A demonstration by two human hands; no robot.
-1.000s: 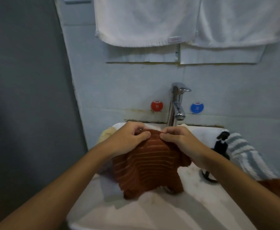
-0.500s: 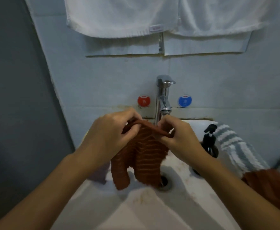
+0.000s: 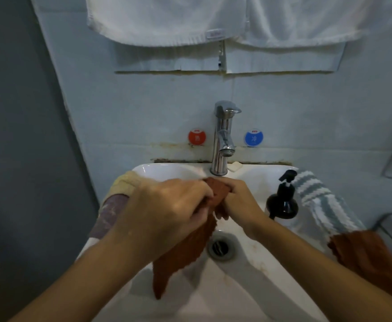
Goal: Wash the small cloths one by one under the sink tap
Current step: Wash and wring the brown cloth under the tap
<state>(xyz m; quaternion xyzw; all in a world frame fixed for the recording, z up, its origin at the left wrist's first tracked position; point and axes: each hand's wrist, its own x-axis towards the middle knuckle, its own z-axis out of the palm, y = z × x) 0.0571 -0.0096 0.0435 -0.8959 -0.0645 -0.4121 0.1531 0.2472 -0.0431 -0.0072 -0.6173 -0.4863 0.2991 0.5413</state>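
Observation:
A rust-brown ribbed cloth is bunched between both hands over the white sink, just in front of the chrome tap. My left hand grips its left part, and the tail hangs down past the drain. My right hand grips the top of the bunch beside it. No water stream is visible. More cloths lie on the rim: a yellow one and a purple one on the left, a striped white-and-blue one and another brown one on the right.
A black soap pump bottle stands on the sink's right rim beside my right wrist. White towels hang on the wall above. Red and blue round stickers flank the tap. A grey wall closes the left side.
The cloth hung spread between my hands a second ago; now it is gathered into a tight bunch lower in the basin, with my hands pressed close together.

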